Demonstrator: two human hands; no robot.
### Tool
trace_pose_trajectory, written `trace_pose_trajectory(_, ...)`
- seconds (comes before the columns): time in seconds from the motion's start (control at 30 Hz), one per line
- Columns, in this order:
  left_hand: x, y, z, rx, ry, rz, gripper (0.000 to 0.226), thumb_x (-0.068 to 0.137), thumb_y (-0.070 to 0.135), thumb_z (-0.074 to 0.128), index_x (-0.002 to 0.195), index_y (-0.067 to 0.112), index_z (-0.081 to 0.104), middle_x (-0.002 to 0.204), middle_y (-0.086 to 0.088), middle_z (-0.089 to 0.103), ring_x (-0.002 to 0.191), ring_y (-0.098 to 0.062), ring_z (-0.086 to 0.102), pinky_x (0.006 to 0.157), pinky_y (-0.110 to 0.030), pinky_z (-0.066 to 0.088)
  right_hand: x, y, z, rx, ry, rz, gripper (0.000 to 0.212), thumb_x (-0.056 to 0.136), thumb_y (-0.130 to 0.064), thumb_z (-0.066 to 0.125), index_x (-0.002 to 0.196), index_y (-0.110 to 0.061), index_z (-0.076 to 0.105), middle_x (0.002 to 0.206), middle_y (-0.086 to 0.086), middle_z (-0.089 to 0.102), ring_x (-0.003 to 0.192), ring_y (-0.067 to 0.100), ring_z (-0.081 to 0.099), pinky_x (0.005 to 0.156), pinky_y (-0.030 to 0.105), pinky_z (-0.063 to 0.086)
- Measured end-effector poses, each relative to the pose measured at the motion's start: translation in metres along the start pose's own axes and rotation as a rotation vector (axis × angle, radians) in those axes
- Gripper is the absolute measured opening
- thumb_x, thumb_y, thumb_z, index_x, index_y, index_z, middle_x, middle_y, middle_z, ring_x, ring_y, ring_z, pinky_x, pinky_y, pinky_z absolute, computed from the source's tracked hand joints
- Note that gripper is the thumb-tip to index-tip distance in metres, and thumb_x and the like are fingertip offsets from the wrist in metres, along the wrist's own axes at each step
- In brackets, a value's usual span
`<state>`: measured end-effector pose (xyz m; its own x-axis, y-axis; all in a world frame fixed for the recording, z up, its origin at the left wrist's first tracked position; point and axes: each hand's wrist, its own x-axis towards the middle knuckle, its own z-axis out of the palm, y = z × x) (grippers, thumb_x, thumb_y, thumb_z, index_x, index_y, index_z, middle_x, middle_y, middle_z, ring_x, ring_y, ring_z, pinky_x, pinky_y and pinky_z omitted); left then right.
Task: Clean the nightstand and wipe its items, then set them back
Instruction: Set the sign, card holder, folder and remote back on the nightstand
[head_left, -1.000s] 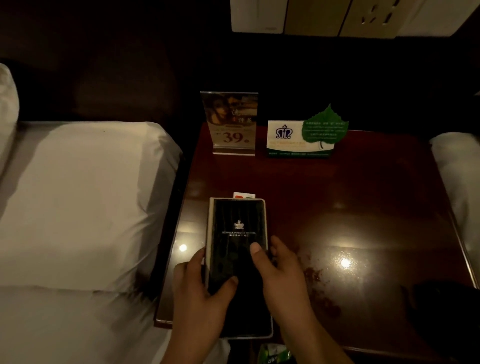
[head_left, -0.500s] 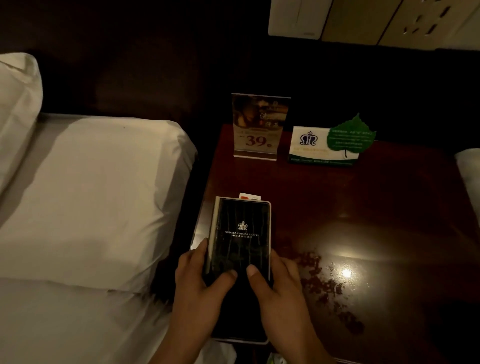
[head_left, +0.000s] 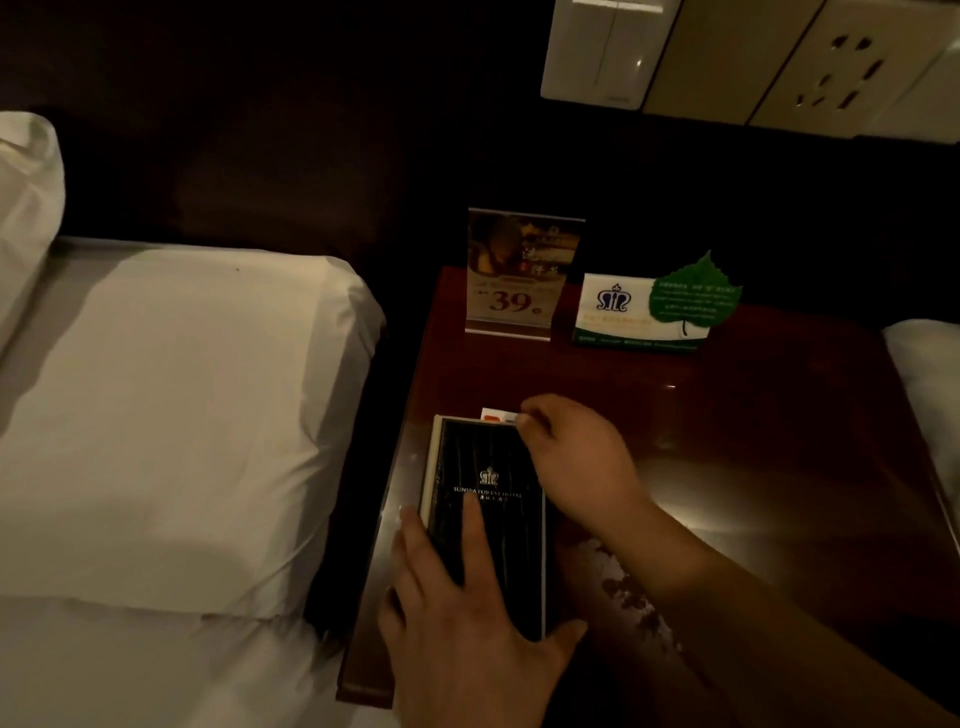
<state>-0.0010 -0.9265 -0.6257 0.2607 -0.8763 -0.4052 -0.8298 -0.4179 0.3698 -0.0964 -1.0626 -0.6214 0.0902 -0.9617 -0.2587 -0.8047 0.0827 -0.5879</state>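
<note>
Pressing flat on the black hotel folder (head_left: 488, 525), the left grip (head_left: 467, 634) lies open with straight fingers; the folder sits at the counter's (head_left: 779, 467) 8 o'clock side, along its left edge. The right grip (head_left: 579, 457) pinches the right end of a small white card (head_left: 496, 415) poking out at the folder's 12 o'clock edge. An acrylic price sign (head_left: 524, 275) and a leaf-shaped tent card (head_left: 644, 312) stand toward 12 o'clock.
</note>
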Motion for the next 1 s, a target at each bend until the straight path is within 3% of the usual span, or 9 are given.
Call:
trace_pose_trajectory(0.07, 0.000, 0.002, -0.003, 0.075, -0.035, 0.015, 0.143, 0.042, 0.088, 0.062, 0.149, 0.044, -0.023, 0.162, -0.023, -0.011, 0.149, -0.040, 0.015, 0.111, -0.057, 0.032, -0.002, -0.001, 0.005, -0.005, -0.012, -0.013, 0.025, 0.100, -0.029, 0.044, 0.108, -0.018, 0.066, 0.103, 0.004, 0.065, 0.100, 0.023, 0.059, 0.077, 0.031, 0.045)
trace_pose_trajectory(0.13, 0.001, 0.000, -0.003, 0.101, -0.038, 0.035, 0.140, 0.031, 0.077, 0.074, 0.155, 0.033, 0.027, 0.156, -0.032, 0.027, 0.133, -0.048, 0.045, 0.093, -0.060, 0.047, -0.004, -0.001, 0.009, -0.014, 0.025, -0.020, 0.024, 0.100, -0.027, 0.044, 0.090, -0.017, 0.063, 0.089, 0.003, 0.062, 0.090, 0.023, 0.058, 0.067, 0.028, 0.037)
trace_pose_trajectory(0.23, 0.003, -0.002, -0.001, 0.144, -0.018, 0.063, 0.133, 0.023, 0.071, 0.078, 0.144, 0.023, 0.051, 0.143, -0.035, 0.046, 0.115, -0.050, 0.059, 0.079, -0.058, 0.053, -0.004, -0.005, 0.011, -0.012, 0.062, -0.029, 0.030, 0.101, -0.025, 0.043, 0.105, -0.010, 0.068, 0.105, 0.008, 0.068, 0.101, 0.024, 0.059, 0.076, 0.030, 0.043)
trace_pose_trajectory(0.33, 0.002, -0.002, 0.001, 0.180, -0.022, 0.058, 0.134, 0.026, 0.072, 0.078, 0.147, 0.023, 0.047, 0.146, -0.035, 0.042, 0.119, -0.050, 0.056, 0.081, -0.058, 0.052, -0.004, -0.007, 0.012, -0.032, 0.062, -0.047, 0.032, 0.101, -0.025, 0.042, 0.111, -0.007, 0.068, 0.114, 0.010, 0.068, 0.107, 0.025, 0.057, 0.084, 0.029, 0.042)
trace_pose_trajectory(0.47, 0.002, -0.002, 0.002, 0.195, -0.017, 0.060, 0.134, 0.026, 0.074, 0.077, 0.146, 0.021, 0.048, 0.144, -0.036, 0.043, 0.118, -0.051, 0.057, 0.080, -0.058, 0.053, -0.002, -0.008, 0.012, -0.052, 0.058, -0.076, 0.033, 0.102, -0.024, 0.041, 0.104, -0.008, 0.069, 0.102, 0.008, 0.070, 0.098, 0.025, 0.058, 0.070, 0.022, 0.028)
trace_pose_trajectory(0.67, 0.002, -0.006, 0.008, 0.172, 0.058, 0.088, 0.134, 0.032, 0.078, 0.074, 0.150, 0.024, 0.041, 0.148, -0.035, 0.039, 0.124, -0.049, 0.053, 0.086, -0.057, 0.052, -0.001, -0.006, 0.013, -0.010, 0.010, -0.055, 0.031, 0.100, -0.028, 0.044, 0.115, -0.012, 0.066, 0.106, 0.007, 0.068, 0.107, 0.025, 0.054, 0.072, 0.025, 0.034)
trace_pose_trajectory(0.8, -0.001, -0.009, 0.005, 0.106, 0.060, 0.098, 0.125, 0.046, 0.088, 0.053, 0.154, 0.031, 0.030, 0.158, -0.028, 0.026, 0.135, -0.045, 0.043, 0.099, -0.057, 0.044, -0.013, 0.006, 0.014, 0.118, 0.034, -0.013, 0.045, 0.097, -0.032, 0.051, 0.141, -0.021, 0.047, 0.135, 0.004, 0.052, 0.123, 0.023, 0.050, 0.098, 0.031, 0.043)
trace_pose_trajectory(0.9, 0.001, -0.025, 0.000, -0.152, 0.097, 0.151, 0.107, 0.058, 0.082, 0.042, 0.154, 0.042, 0.015, 0.164, -0.008, 0.016, 0.145, -0.030, 0.029, 0.113, -0.051, 0.032, -0.045, 0.024, 0.015, 0.303, 0.100, 0.106, 0.042, 0.095, -0.030, 0.055, 0.137, -0.025, 0.050, 0.125, -0.002, 0.056, 0.113, 0.017, 0.058, 0.098, 0.040, 0.048)
trace_pose_trajectory(1.0, 0.006, -0.048, -0.007, -0.499, 0.118, 0.158, 0.095, 0.063, 0.071, 0.049, 0.150, 0.049, 0.018, 0.148, 0.027, 0.031, 0.136, -0.004, 0.036, 0.108, -0.030, 0.036, -0.088, 0.033, 0.030, 0.394, 0.061, 0.167, 0.043, 0.094, -0.034, 0.057, 0.137, -0.029, 0.050, 0.119, -0.014, 0.055, 0.105, 0.005, 0.058, 0.095, 0.035, 0.050)
